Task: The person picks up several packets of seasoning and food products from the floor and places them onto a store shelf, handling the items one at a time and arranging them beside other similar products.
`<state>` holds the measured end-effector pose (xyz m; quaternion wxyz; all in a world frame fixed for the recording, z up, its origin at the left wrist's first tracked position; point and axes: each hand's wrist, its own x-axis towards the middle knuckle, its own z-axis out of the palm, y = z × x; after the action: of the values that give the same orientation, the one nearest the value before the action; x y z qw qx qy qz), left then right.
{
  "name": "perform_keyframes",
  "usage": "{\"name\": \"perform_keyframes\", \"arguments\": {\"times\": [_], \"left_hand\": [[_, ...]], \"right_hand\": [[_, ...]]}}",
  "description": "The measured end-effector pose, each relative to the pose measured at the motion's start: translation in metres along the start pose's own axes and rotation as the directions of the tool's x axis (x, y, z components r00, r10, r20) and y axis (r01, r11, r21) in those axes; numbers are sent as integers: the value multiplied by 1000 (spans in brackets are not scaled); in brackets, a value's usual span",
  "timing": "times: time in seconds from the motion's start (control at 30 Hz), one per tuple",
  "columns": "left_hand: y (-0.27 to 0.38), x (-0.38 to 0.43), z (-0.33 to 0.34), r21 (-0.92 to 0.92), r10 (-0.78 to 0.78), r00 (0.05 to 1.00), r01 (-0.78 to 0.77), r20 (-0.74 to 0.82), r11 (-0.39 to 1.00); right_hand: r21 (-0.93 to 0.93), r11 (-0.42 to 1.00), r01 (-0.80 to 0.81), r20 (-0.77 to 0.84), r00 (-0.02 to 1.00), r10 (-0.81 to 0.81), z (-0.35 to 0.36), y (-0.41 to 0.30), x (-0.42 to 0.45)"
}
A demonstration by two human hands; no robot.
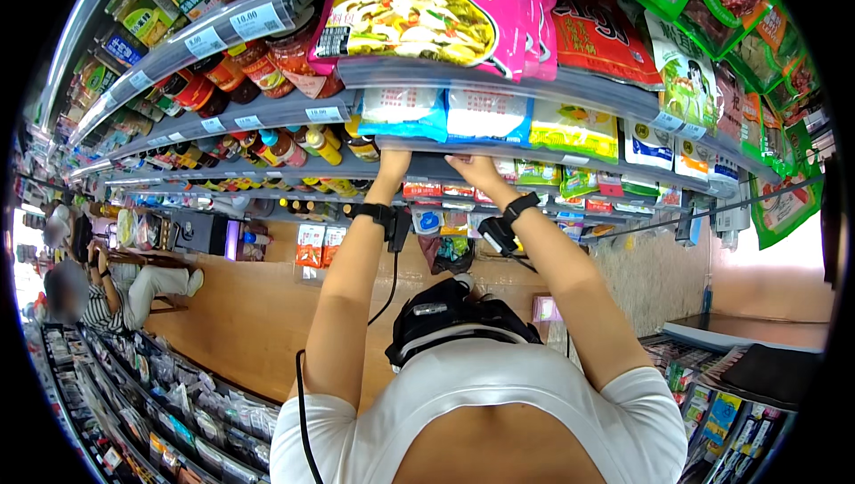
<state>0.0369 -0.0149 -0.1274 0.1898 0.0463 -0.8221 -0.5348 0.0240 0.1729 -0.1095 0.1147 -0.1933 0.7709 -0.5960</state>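
Note:
Both arms stretch forward to a store shelf. My left hand (395, 162) reaches under the shelf edge holding blue-and-white bags (404, 113); its fingers are hidden there. Close by on the right, my right hand (473, 169) is at the same edge, thumb side partly visible and fingertips covered. Whether either hand holds anything cannot be seen. Just below lie small red-and-white packets (422, 189). A yellow-green bag (574, 133) sits right of the blue ones. Above them, a large pink seasoning bag (421, 10) leans over the upper shelf.
Sauce bottles (287, 149) and jars (267, 73) line the shelves at left. Green-edged bags (788, 203) hang at right. A dark plastic bag (446, 253) and red-and-white packets (309, 245) are low down near the shelf base. A person (110, 297) sits at far left. Another rack (153, 404) stands behind.

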Motion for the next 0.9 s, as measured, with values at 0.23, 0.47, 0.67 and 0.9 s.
{"name": "perform_keyframes", "arguments": {"times": [0.23, 0.47, 0.67, 0.9], "left_hand": [[20, -13, -13, -94, -137, 990, 139, 26, 986], [33, -25, -18, -187, -159, 986, 166, 53, 968], [41, -25, -16, -96, -182, 978, 192, 99, 977], [38, -29, -24, -6, -72, 995, 72, 70, 997]], "right_hand": [[-312, 945, 102, -63, 990, -128, 11, -12, 30], [-232, 970, 67, -71, 994, -86, 13, -23, 30], [-300, 940, 161, -104, 974, -200, 8, -28, 23], [-123, 964, 235, -141, 958, -251, 0, -26, 11]]}}
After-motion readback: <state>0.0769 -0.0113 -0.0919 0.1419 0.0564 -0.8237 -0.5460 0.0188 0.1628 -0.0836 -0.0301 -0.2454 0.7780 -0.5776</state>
